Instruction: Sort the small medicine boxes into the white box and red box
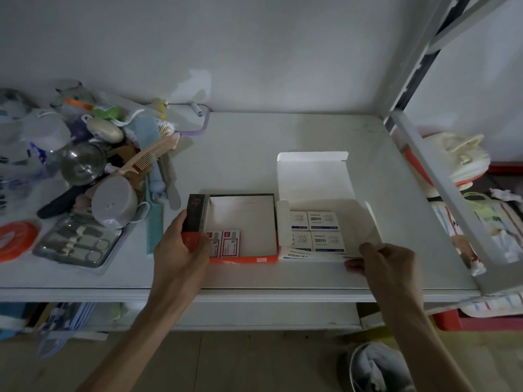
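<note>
A red box (243, 259) lies open on the white shelf, with two small red-and-white medicine boxes (225, 243) in its near left corner. My left hand (181, 247) grips the red box's left wall. To the right sits the white box (314, 176) with its lid flap raised at the back. Several small white-and-blue medicine boxes (321, 232) lie packed inside it. My right hand (385, 264) pinches the white box's near right flap.
A pile of clutter fills the shelf's left side: combs (154, 154), a metal cup (82, 164), a manicure set (76, 244), an orange tape roll (15, 240). A slanted shelf frame post (435, 188) stands at right, with shoes behind it. A bin sits on the floor below.
</note>
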`<state>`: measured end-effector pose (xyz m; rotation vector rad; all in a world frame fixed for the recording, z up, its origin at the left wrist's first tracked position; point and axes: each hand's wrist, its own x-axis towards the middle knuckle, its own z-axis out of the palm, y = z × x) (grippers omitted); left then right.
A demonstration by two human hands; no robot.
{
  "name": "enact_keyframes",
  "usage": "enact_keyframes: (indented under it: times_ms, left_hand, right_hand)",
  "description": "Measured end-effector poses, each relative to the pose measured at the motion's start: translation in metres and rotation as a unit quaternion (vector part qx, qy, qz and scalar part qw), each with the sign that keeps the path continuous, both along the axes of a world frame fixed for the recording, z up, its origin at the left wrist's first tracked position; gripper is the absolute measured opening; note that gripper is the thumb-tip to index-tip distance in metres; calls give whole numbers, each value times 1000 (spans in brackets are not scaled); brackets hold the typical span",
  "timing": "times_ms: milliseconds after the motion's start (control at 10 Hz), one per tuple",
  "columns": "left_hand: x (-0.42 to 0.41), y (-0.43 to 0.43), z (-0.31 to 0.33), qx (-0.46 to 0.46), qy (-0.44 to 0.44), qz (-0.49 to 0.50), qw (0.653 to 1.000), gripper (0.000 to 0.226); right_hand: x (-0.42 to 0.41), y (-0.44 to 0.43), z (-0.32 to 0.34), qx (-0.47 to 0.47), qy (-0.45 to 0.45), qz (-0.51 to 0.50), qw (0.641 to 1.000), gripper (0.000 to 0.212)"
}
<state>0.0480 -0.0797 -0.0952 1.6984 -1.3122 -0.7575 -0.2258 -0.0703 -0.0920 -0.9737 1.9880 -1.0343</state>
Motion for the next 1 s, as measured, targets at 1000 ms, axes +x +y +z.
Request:
enact_keyframes:
  times_ms: [1000]
  left_hand:
    - [3, 18, 29, -126, -84, 24, 988, 57]
  right_hand:
    - [-13, 16, 29, 21, 197, 84, 976, 58]
